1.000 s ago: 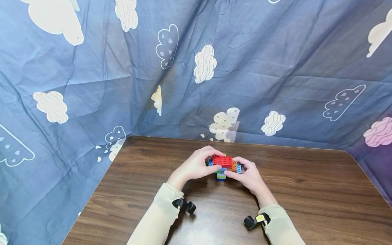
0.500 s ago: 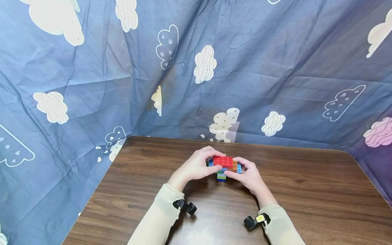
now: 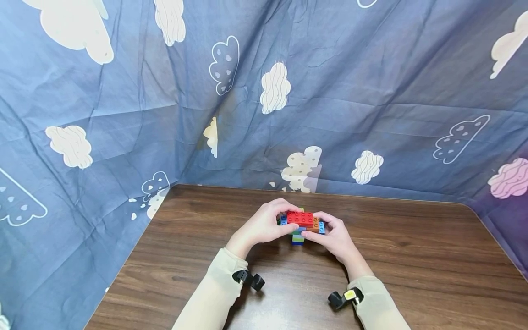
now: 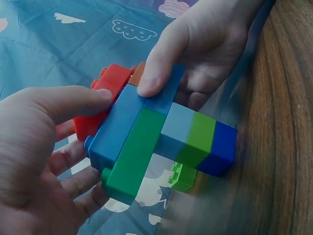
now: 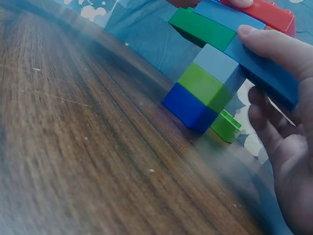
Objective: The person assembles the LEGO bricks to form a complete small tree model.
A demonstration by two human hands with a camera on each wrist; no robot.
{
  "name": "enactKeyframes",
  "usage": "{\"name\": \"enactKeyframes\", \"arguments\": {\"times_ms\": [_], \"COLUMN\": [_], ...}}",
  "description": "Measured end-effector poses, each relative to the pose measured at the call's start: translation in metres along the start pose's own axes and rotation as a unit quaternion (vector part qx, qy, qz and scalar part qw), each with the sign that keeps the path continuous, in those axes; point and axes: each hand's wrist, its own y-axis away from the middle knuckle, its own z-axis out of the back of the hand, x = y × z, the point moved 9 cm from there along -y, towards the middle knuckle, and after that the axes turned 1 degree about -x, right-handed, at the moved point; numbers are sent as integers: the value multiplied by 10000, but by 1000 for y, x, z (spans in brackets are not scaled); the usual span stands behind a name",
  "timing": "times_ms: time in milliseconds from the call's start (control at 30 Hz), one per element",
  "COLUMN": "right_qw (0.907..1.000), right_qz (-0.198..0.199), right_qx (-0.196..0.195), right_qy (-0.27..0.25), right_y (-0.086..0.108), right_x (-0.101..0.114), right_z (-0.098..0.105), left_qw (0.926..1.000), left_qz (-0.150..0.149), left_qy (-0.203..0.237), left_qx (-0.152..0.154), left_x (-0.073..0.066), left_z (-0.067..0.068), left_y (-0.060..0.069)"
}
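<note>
Both hands hold a toy-brick build near the back middle of the table. On its top lies a red brick (image 3: 300,219), which my left hand (image 3: 264,224) grips between thumb and fingers from the left. My right hand (image 3: 335,236) pinches the right side, its thumb on a blue brick (image 5: 264,68) and its fingers behind. Blue, orange and green bricks (image 4: 134,156) form the wide upper part. Below it, a narrow column has a light blue, a lime and a dark blue brick (image 4: 220,149). A small lime brick (image 4: 183,177) shows behind the column.
The brown wooden table (image 3: 412,256) extends to both sides and in front of the build. A blue cloth (image 3: 330,91) with cloud prints hangs behind and at the sides. Black wrist cameras (image 3: 249,278) sit on both sleeves.
</note>
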Motion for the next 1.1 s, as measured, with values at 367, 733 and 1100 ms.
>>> {"name": "enactKeyframes", "arguments": {"times_ms": [367,733,1100], "right_qw": [9959,9937,9941], "right_qz": [612,851,840], "right_qx": [-521,-512,-453], "right_qy": [-412,-520,-508], "right_y": [-1,-1,-2], "right_x": [14,19,19], "right_z": [9,8,6], "left_qw": [9991,9987,9972], "left_qz": [57,-156,-222], "left_qy": [253,370,650], "left_qx": [-326,-307,-298], "left_x": [9,11,14], "left_z": [3,3,5], "left_y": [-1,0,2]}}
